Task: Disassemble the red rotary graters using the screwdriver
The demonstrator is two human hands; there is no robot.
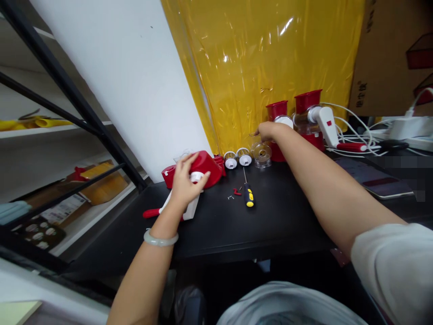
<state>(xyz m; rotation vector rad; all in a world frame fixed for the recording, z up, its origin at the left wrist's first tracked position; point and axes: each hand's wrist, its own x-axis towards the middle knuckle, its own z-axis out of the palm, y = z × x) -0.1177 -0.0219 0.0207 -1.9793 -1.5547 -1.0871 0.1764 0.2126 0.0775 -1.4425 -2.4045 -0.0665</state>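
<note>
My left hand (pixel 185 180) is curved over a red flared plastic part (pixel 214 175) with a white round socket, thumb and fingers apart around it. Beneath that hand lie a white crank arm with a red handle (pixel 151 213) and another red piece (pixel 168 177). My right hand (pixel 269 130) reaches to the back, its fingers bent at a clear plastic housing (pixel 263 155); most of its fingertips are hidden. Two grater drums (pixel 244 156) with white ends stand between the hands. In front of them lie a yellow-and-black screwdriver (pixel 249 196), a small red piece (pixel 237 192) and some screws (pixel 230 197).
Two red rotary graters (pixel 308 100) stand at the back right, one with a white crank. White cables (pixel 363 131) tangle beside them, near a dark tablet (pixel 375 176). Yellow plastic film (pixel 270 54) hangs behind the black table (pixel 216 230). A black-framed shelf (pixel 67 99) is at left.
</note>
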